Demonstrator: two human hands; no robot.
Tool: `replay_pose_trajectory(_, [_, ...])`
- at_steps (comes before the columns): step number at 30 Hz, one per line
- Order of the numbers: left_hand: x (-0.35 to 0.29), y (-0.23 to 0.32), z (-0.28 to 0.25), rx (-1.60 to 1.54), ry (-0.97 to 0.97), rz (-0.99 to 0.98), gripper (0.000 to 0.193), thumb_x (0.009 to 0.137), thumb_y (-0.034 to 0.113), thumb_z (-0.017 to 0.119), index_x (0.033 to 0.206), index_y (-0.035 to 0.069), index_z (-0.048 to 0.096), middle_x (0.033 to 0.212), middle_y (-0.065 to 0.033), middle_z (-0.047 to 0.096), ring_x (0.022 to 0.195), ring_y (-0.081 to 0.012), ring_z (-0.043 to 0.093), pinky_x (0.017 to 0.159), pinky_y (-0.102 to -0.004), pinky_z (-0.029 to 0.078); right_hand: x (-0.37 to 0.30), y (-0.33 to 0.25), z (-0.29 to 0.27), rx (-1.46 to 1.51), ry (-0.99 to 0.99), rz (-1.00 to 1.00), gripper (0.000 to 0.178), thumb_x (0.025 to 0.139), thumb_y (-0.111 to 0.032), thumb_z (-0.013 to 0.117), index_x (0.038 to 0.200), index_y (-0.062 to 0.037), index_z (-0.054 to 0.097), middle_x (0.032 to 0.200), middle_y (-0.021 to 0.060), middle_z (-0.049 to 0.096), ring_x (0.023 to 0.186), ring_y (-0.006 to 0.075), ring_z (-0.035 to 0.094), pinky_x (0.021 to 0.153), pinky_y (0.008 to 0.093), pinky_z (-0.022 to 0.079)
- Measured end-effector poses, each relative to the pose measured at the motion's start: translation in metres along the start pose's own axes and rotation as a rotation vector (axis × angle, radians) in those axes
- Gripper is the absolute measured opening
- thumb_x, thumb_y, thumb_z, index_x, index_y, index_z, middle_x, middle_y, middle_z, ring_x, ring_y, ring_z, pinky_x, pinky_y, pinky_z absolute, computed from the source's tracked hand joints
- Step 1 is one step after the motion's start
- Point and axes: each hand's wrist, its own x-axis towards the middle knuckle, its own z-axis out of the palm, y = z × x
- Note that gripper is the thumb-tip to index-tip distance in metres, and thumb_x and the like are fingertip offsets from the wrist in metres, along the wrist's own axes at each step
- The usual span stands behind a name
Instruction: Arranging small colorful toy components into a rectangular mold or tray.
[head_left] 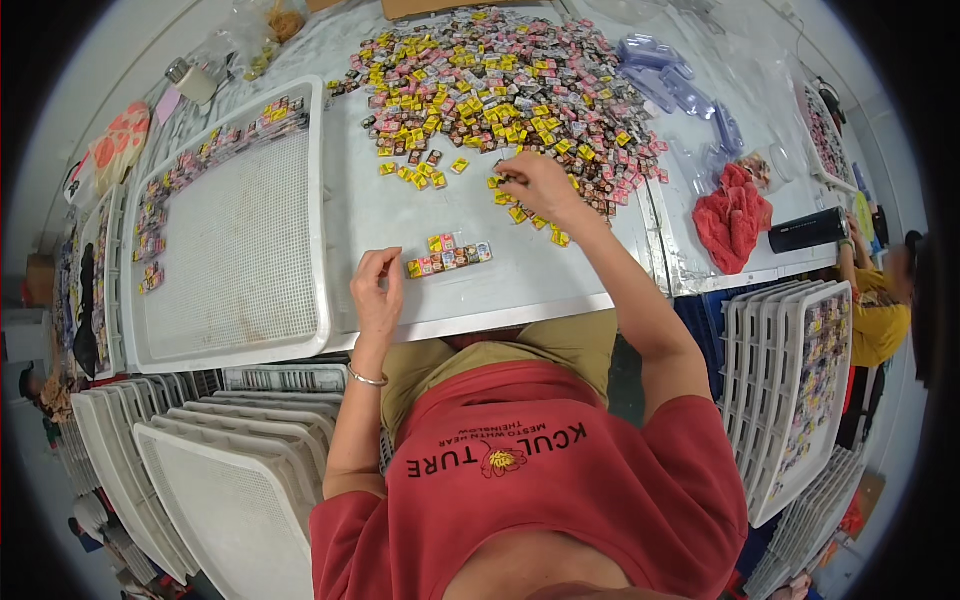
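My right hand (545, 190) reaches to the near edge of a big pile of small blocks (490, 85) in yellow, pink, grey and dark brown. Its fingertips pinch a small dark block, partly hidden by the fingers. Closer to me, my left hand (377, 290) hovers at the table's front, with its fingers curled together. Whether anything is inside them is hidden. Just right of it lies a short row of small blocks (450, 260) set side by side, with a yellow and a pink one behind the row.
A white mesh tray (322, 200) on the left has blocks along its far and left sides. Right lie clear purple plastic pieces (655, 70), a red cloth (733, 220) and a black bottle (808, 230). Trays (215, 480) stand stacked below. Another person in yellow (880, 320) is at right.
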Motion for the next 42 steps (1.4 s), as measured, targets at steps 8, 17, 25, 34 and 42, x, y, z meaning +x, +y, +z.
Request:
replay_pose_trajectory(8, [0.0, -0.009, -0.017, 0.04, 0.027, 0.007, 0.011, 0.086, 0.002, 0.056, 0.094, -0.002, 0.064, 0.078, -0.0052, 0.056, 0.067, -0.0101, 0.051, 0.06, -0.023, 0.042, 0.012, 0.047, -0.032, -0.135, 0.08, 0.235, 0.019, 0.078, -0.013, 0.059, 0.095, -0.009, 0.068, 0.093, 0.0151, 0.064, 0.082, 0.0329, 0.062, 0.073, 0.0436, 0.05])
replay_pose_trajectory(17, [0.003, -0.008, -0.011, 0.01, 0.007, -0.015, 0.011, 0.087, 0.002, 0.056, 0.094, -0.003, 0.064, 0.078, -0.0042, 0.056, 0.066, -0.0085, 0.05, 0.06, -0.0218, 0.041, -0.009, 0.009, -0.009, -0.182, -0.167, 0.196, 0.027, 0.07, -0.015, 0.072, 0.092, -0.0018, 0.062, 0.083, 0.0147, 0.063, 0.081, 0.0306, 0.061, 0.072, 0.0383, 0.049])
replay_pose_trajectory(25, [-0.001, -0.004, -0.019, 0.034, 0.011, -0.038, 0.013, 0.087, 0.004, 0.056, 0.095, -0.002, 0.064, 0.079, -0.0045, 0.058, 0.066, -0.0088, 0.051, 0.062, -0.0228, 0.043, -0.006, 0.022, -0.013, -0.062, -0.161, 0.148, 0.024, 0.073, -0.009, 0.071, 0.093, 0.0003, 0.062, 0.079, 0.0116, 0.062, 0.071, 0.0213, 0.06, 0.066, 0.0326, 0.048])
replay_pose_trajectory(34, [0.065, 0.049, 0.01, -0.627, -0.176, -0.465, 0.02, 0.091, 0.016, 0.057, 0.101, 0.0, 0.063, 0.087, -0.005, 0.063, 0.073, -0.0115, 0.058, 0.066, -0.0235, 0.047, 0.017, -0.091, -0.003, 0.331, 0.039, -0.098, 0.015, 0.078, -0.002, 0.064, 0.093, -0.0007, 0.063, 0.083, 0.0043, 0.062, 0.073, 0.0152, 0.061, 0.064, 0.0261, 0.05])
replay_pose_trajectory(42, [0.082, 0.037, 0.007, -1.043, -0.313, -0.549, 0.018, 0.091, 0.015, 0.057, 0.104, 0.002, 0.06, 0.085, -0.0063, 0.063, 0.075, -0.0134, 0.06, 0.07, -0.0273, 0.051, 0.038, -0.105, -0.004, 0.465, -0.019, -0.358, 0.013, 0.07, -0.004, 0.068, 0.082, -0.0021, 0.064, 0.08, 0.0079, 0.061, 0.068, 0.0222, 0.06, 0.059, 0.0333, 0.048])
